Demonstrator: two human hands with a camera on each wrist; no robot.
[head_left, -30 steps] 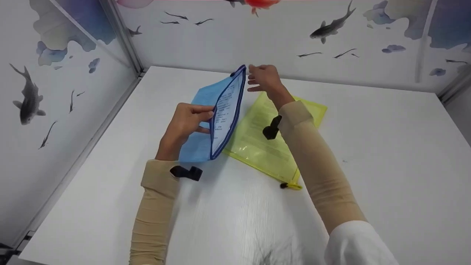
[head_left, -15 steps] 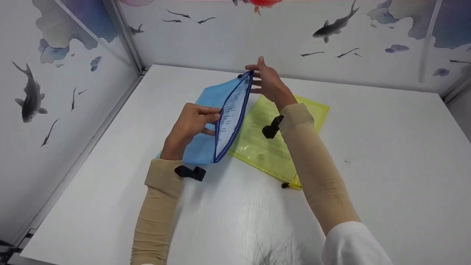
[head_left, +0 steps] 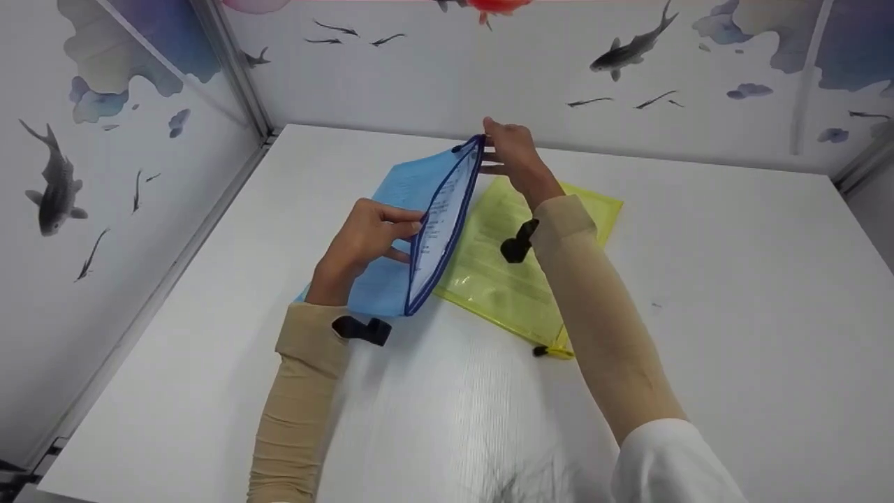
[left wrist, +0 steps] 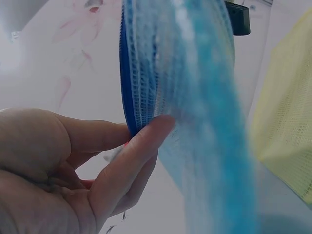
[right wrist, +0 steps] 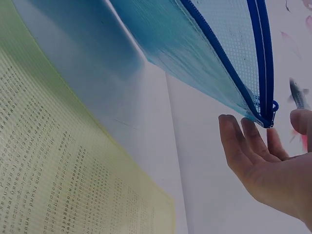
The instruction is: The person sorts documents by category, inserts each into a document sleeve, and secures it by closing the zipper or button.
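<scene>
Nearest, the left hand [head_left: 363,241] pinches the near half of the blue mesh zip pouch [head_left: 408,209], standing it on edge with its open mouth up, probably to keep the zip line taut. Beside it, the yellow pouch [head_left: 517,269] lies flat near the surface's [head_left: 698,293] middle. Toward the far edge, the right hand [head_left: 512,148], fingers loosely spread, touches the blue pouch's far corner by the zip pull.

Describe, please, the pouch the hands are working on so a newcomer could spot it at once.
On the white table, near the far left corner, stands the blue mesh zip pouch, gripped by the left hand. Unlike the flat yellow pouch beside it, it is raised on edge, zipper open, a printed sheet inside.
</scene>
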